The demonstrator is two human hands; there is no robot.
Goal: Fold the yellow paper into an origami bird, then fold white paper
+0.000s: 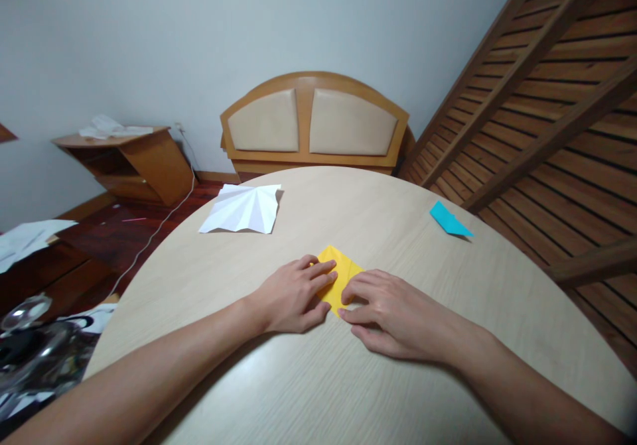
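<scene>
A piece of yellow folded paper (pixel 333 286) lies on the table in front of me, turned with one corner pointing away and creases across it. From the left, my left hand (pixel 298 292) rests on it with the fingers stretched out and apart, fingertips on the paper and the thumb near its lower edge. On the other side, my right hand (pixel 391 309) is curled, its thumb and index finger pinching the lower right edge. Both hands cover parts of the paper's sides.
The round wooden table (pixel 279 392) carries a pleated white paper sheet (pixel 241 209) at far left and a folded turquoise paper (pixel 448 219) at far right. Beyond stands a padded headboard (pixel 313 156). Slatted wood (pixel 547 133) leans at right; a low cabinet (pixel 159 173) stands left.
</scene>
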